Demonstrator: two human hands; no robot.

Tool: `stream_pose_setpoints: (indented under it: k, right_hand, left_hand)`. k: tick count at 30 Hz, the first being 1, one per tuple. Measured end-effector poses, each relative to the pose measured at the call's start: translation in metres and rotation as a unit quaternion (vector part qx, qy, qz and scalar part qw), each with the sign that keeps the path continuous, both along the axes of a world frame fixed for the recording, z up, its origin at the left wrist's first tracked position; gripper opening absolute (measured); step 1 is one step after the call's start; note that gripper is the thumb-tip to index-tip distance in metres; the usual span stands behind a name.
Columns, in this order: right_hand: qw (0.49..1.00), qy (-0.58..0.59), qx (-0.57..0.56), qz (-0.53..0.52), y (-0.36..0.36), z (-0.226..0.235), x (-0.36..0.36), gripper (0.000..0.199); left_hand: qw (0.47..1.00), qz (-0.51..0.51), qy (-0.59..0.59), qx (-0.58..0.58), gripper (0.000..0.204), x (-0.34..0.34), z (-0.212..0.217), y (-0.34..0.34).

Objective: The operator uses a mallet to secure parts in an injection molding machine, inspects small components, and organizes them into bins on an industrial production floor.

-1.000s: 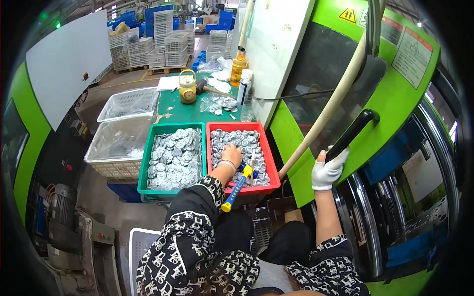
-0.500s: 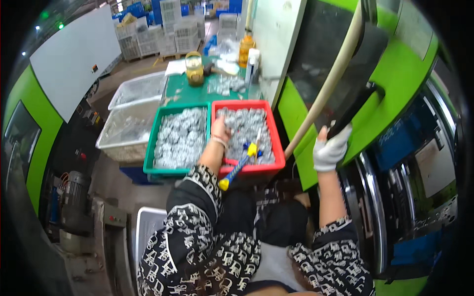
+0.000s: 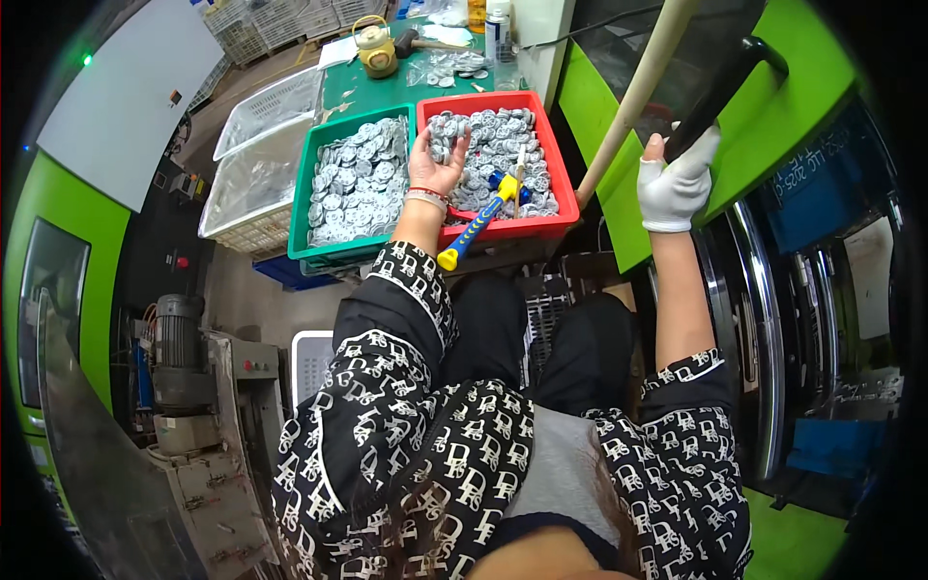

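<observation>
My bare left hand is palm up over the red bin, its fingers curled round several small grey discs. More grey discs fill the red bin beneath it and the green bin to its left. A hammer with a blue and yellow handle lies across the near part of the red bin. In a white glove with the thumb bare, my right hand grips the black handle on the green machine at the right.
Behind the bins, the green table carries a yellow jug, a bag of grey pieces and a spray can. White baskets stand left of the bins. A pale hose slants down between the red bin and the machine.
My left hand has turned palm up and lifted from the red bin with grey discs in it. My right hand stays on the handle. The view has tilted down.
</observation>
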State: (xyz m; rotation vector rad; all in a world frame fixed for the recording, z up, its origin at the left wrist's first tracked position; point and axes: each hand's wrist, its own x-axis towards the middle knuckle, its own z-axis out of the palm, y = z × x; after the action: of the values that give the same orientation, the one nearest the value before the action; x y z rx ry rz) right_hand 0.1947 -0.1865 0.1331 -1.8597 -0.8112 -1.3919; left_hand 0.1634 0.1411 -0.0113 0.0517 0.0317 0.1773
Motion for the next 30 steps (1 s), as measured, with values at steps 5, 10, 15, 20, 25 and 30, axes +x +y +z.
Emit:
stream_pose_setpoints:
  k: [5, 10, 15, 20, 25, 30]
  right_hand:
    - [0.999, -0.031, -0.017, -0.027, -0.001, -0.002, 0.003, 0.077]
    - [1.0, -0.008, -0.011, -0.023, -0.003, -0.004, 0.004, 0.079]
    - [0.999, 0.046, -0.002, 0.004, -0.004, -0.007, 0.008, 0.079]
    - [0.999, 0.043, -0.009, -0.028, -0.002, 0.01, -0.019, 0.071]
    - [0.971, 0.168, -0.075, 0.153, -0.018, 0.013, -0.097, 0.044]
    - [0.861, 0.354, -0.119, 0.344, -0.024, -0.004, -0.125, 0.038]
  left_hand:
    - [0.999, 0.006, -0.019, 0.046, 0.027, 0.002, 0.015, 0.0]
    - [0.978, 0.019, 0.184, 0.093, 0.023, 0.018, 0.004, 0.007]
    - [0.932, 0.08, 0.304, 0.181, 0.033, 0.03, -0.015, 0.016]
    - [0.984, -0.054, 0.109, 0.131, 0.016, -0.013, 0.043, -0.016]
    - [0.949, -0.136, 0.011, 0.284, 0.02, -0.113, 0.11, -0.127]
    - [0.968, -0.183, 0.035, 0.171, 0.026, -0.161, 0.119, -0.194]
